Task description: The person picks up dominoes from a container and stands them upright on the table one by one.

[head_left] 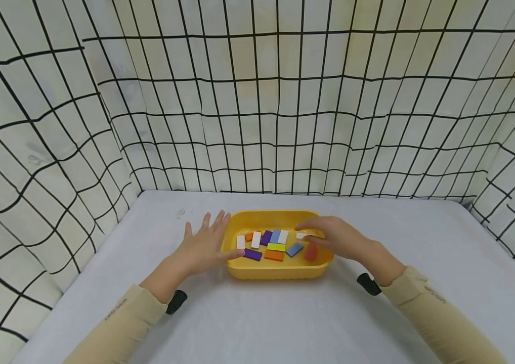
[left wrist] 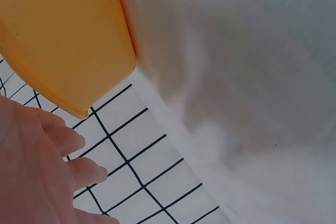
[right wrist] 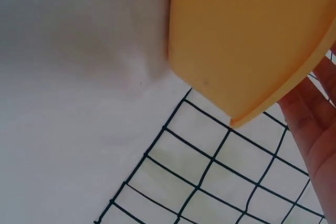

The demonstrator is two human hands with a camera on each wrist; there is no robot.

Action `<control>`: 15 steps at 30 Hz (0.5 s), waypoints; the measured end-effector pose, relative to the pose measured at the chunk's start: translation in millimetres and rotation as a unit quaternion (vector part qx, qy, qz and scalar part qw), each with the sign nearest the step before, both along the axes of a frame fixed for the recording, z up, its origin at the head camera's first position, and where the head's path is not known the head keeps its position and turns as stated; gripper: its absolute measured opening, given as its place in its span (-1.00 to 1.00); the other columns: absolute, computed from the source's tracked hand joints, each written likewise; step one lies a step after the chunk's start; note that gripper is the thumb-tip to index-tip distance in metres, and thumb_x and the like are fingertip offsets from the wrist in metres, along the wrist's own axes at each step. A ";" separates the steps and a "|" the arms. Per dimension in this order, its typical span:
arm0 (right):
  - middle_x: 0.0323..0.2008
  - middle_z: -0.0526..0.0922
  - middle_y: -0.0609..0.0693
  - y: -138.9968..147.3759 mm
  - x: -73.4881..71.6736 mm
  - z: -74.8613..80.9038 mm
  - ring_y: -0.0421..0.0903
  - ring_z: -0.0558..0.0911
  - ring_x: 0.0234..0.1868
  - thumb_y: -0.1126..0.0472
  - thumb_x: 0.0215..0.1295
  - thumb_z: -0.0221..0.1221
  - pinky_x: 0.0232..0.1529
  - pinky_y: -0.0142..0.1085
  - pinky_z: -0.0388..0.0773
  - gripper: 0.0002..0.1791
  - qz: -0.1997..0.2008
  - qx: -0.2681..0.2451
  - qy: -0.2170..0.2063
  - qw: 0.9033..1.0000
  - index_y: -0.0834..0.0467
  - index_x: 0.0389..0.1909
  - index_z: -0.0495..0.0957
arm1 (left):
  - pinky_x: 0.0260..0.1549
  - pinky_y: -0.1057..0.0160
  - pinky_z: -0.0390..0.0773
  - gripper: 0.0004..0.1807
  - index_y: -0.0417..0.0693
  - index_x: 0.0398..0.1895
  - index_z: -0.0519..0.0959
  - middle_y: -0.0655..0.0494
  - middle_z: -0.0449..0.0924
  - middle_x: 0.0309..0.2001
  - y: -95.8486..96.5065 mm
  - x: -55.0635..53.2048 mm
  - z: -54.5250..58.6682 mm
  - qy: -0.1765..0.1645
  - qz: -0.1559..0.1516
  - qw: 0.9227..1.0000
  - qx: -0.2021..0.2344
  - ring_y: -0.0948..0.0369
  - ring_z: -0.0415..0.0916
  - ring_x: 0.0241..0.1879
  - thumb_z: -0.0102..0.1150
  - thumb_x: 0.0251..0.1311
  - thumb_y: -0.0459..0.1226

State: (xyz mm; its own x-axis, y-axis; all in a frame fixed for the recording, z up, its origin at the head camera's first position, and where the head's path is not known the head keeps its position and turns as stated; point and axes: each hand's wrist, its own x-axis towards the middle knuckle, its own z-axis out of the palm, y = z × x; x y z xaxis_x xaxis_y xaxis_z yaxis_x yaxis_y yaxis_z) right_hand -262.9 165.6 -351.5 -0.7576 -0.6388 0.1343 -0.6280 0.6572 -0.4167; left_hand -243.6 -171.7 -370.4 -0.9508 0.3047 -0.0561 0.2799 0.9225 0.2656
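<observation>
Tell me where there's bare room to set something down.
Bare table shows between the sleeves, in front of the yellow tray. Another patch lies right of the right hand, up to the net; a narrow strip lies behind the tray. Crowded: the tray, blocks across its middle, left hand at its left end.

No text can be read with certainty. Small dark lettering [head_left: 116,309] runs along the person's left sleeve [head_left: 123,326], to the near left of the yellow tray [head_left: 277,272], too blurred to make out. A similar dark marking [head_left: 435,294] stands on the right sleeve [head_left: 444,321], to the near right of the yellow tray, equally illegible.
</observation>
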 end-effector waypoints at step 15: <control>0.00 0.72 -0.06 -25.3 -15.8 -2.5 -0.01 0.62 0.14 0.34 0.35 0.33 0.23 -0.08 0.55 -0.73 0.028 0.060 -0.081 0.995 0.12 0.04 0.72 | 0.34 -0.50 -0.46 0.23 -0.15 0.67 -0.13 -0.10 -0.21 0.65 -0.7 3.4 -0.2 -0.013 -0.014 1.000 -0.009 -0.25 -0.33 0.59 0.09 0.22 0.42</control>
State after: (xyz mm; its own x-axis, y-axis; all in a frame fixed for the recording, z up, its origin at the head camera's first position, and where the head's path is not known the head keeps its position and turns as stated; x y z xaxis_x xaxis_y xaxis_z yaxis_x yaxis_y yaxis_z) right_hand -278.6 140.3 -353.9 -0.7264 -0.6841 -0.0660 -0.5961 0.6748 -0.4351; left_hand -240.2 -172.4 -370.6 -0.9400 0.3303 -0.0855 0.2995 0.9188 0.2572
